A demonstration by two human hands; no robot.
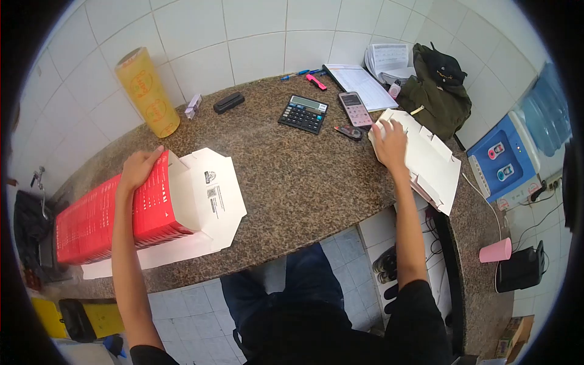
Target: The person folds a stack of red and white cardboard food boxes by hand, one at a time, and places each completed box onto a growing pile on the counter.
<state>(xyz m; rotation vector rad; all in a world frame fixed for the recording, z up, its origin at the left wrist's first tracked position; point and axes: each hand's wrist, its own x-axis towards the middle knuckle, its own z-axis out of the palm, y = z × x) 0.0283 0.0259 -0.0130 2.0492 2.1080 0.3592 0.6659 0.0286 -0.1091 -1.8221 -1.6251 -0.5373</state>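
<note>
My left hand (143,168) lies over the far edge of a stack of red cardboard boxes (91,213) on the counter's left side, its fingers bent around that edge. White printed flaps (216,188) stick out from the stack's right end. At the right, my right hand (390,145) touches the near-left corner of white folded cardboard (433,164) with its fingers apart. The cardboard has slotted tabs and overhangs the counter's front edge. Part of that corner is hidden under the hand.
Behind are a yellow film roll (149,94), a small box (193,106), a black case (229,102), a calculator (304,114), a phone (355,109), a box cutter (349,132), a clipboard (360,85) and a green bag (435,97). A water dispenser (502,158) and pink cup (496,250) stand right.
</note>
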